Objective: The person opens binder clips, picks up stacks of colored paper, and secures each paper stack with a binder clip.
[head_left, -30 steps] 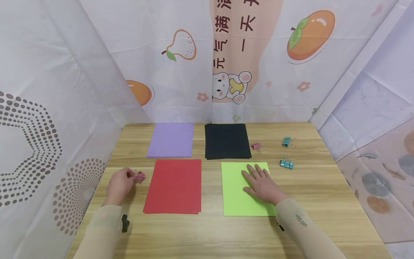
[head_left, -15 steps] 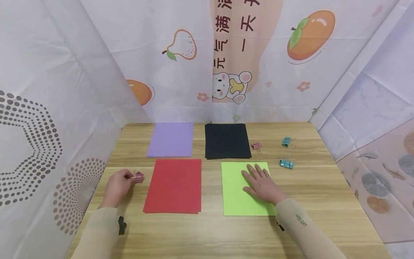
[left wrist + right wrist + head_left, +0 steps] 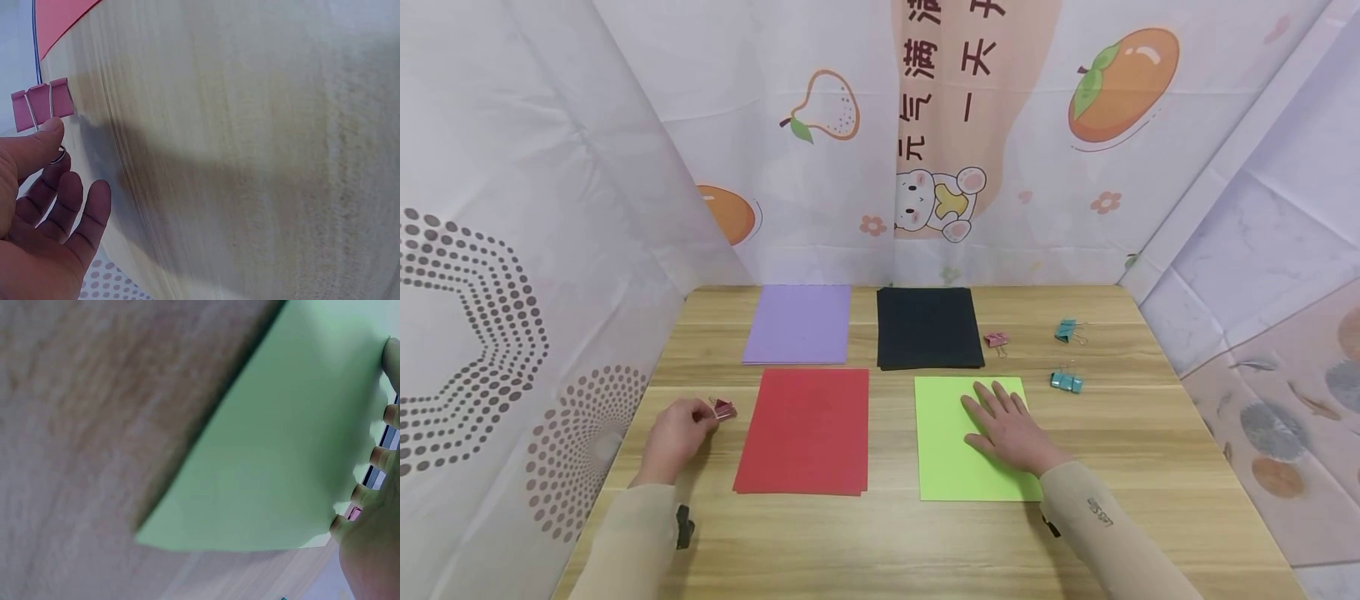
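Judged by how things lie, the work looks to be at an early point: a pink clip [image 3: 725, 411] is in the left hand [image 3: 675, 432], but it is not fixed to any sheet, and no clip shows on the red paper [image 3: 805, 429], the green paper [image 3: 943, 450], the purple paper [image 3: 799, 325] or the black paper [image 3: 930, 327]. Another pink clip [image 3: 996, 340], a teal clip [image 3: 1065, 330] and a second teal clip [image 3: 1067, 382] lie loose on the tabletop [image 3: 895, 542], unused as far as can be seen. The held clip is between the left hand and the red paper, near that stack's left edge but apart from it; whether it touches the tabletop I cannot tell. The left grip is pinched on a wire handle [image 3: 51, 103], while the right hand [image 3: 1006, 427] lies with fingers apart on the green paper, clasping nothing. In the left wrist view the clip's long axis runs across, nearly level and rising slightly to the right, with the handle pointing down toward the thumb [image 3: 53, 128]. From above, its body points away from the hand, toward the red paper.
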Motion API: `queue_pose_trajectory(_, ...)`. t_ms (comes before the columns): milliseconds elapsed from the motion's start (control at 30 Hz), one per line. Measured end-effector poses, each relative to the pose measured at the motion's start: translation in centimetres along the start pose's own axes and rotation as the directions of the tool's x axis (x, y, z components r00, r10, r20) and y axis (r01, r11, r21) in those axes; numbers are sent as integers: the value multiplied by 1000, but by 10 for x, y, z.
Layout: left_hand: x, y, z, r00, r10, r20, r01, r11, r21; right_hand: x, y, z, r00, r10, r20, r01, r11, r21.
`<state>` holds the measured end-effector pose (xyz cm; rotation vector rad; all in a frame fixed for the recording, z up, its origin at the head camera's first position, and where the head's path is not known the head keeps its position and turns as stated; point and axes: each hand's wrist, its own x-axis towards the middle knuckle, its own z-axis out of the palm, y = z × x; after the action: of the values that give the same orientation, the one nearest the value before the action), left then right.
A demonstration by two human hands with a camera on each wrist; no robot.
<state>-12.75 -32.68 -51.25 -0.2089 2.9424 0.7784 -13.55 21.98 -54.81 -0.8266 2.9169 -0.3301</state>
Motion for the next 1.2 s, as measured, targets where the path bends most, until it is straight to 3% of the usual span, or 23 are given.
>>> queue_pose_trajectory(500,-2,1,0,999,50,21,-51,998,21,-1,7,9,1000,8,9,-8,1000,6)
queue_pose_trajectory(833,-3,-1,-3,1000,-19,16,20,999,-36,0,6,7,1000,0,3,0,1000,0)
queue_pose_trajectory(1000,-2,-3,-5,998,55,32,-54,998,-38,0,4,4,1000,0,-1,0,1000,-1)
queue_pose_trajectory(1200,-1,-5,-5,982,170,81,-170,985,-8,0,4,5,1000,0,2,0,1000,3)
